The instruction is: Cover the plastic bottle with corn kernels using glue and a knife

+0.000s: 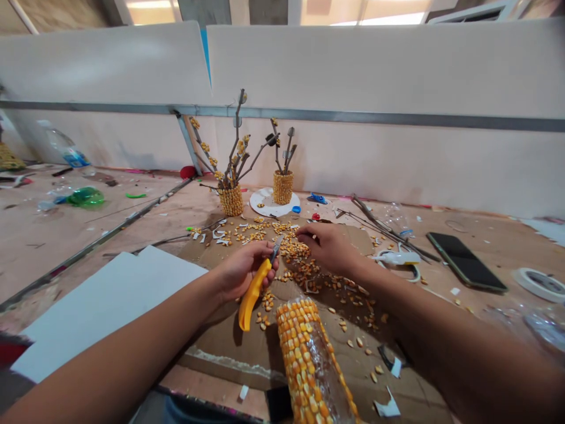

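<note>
My left hand (249,268) is closed around a yellow utility knife (255,297), its grey blade end pointing up and away between thumb and fingers. Over the loose corn kernels (296,250) hovers my right hand (329,244), its fingers curled together with the tips down at the pile's far side. Whatever is between those fingertips is too small to make out. Close to me stands a cylinder (298,353) covered in rows of corn kernels; a strip down its right side is bare, clear and shiny. A cardboard sheet (212,347) lies under the kernels.
Behind are two kernel-covered pots with twigs, one larger (231,201) and one smaller (283,187) on a white disc (260,203). White sheets (115,294) lie left. On the right are a glue gun (397,258), twigs (388,227), a phone (467,260) and a tape roll (541,284).
</note>
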